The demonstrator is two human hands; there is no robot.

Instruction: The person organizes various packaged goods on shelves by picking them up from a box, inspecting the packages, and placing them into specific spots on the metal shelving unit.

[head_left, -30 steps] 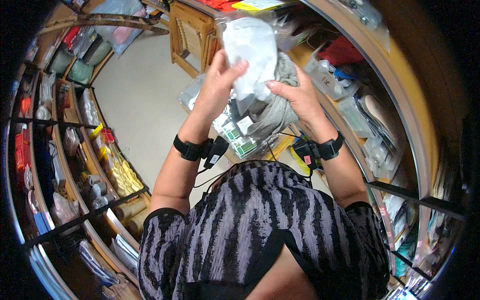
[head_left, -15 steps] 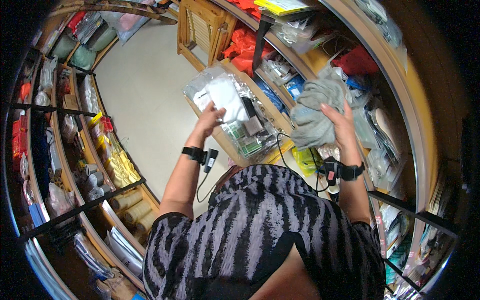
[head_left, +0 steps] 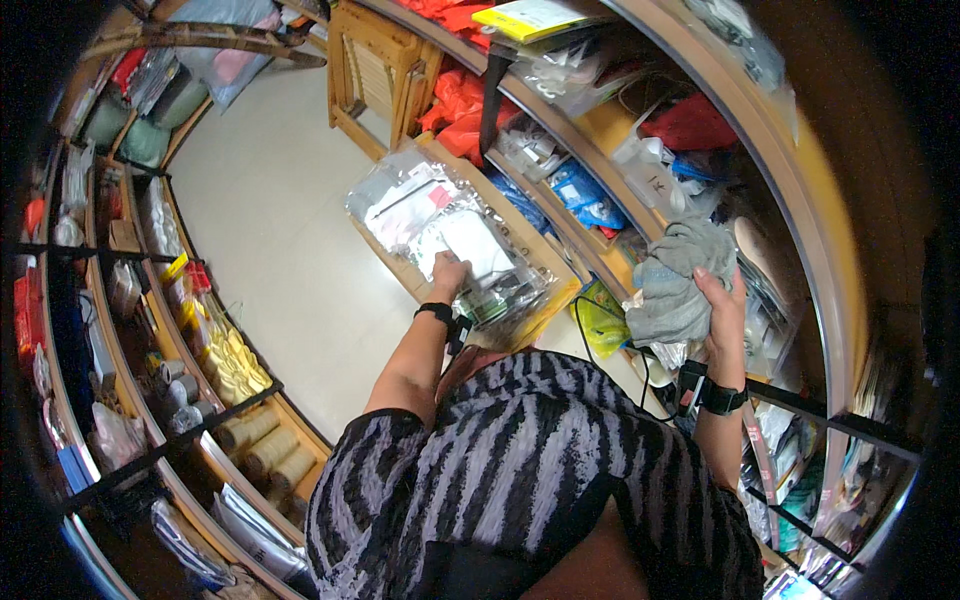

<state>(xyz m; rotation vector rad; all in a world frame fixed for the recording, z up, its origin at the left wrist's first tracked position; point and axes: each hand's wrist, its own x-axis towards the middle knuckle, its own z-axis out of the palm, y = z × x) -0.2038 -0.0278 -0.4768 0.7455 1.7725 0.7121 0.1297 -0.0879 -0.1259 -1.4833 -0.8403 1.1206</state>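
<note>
My right hand (head_left: 722, 305) grips a crumpled bundle of grey cloth (head_left: 682, 270), thumb on its near side, held up beside the right-hand shelves. My left hand (head_left: 450, 276) is closed at the near edge of a flat white packet (head_left: 468, 240); its fingertips are partly hidden. The packet lies on several clear plastic-wrapped items (head_left: 425, 200) spread over a brown cardboard surface (head_left: 520, 205) in front of me. Beneath the white packet, green and dark pieces show through the plastic.
Shelves with bagged goods rise on the right, where a blue package (head_left: 585, 195) and a yellow-green bag (head_left: 602, 325) lie. Left shelves hold yellow gloves (head_left: 232, 345) and thread cones (head_left: 270, 447). A folded wooden chair (head_left: 375, 75) and red bags (head_left: 460, 112) stand ahead.
My left hand has drawn the white packet nearer and to the right, uncovering flat wrapped items beyond it. My right hand has moved right and nearer with the grey cloth. The view has shifted slightly.
</note>
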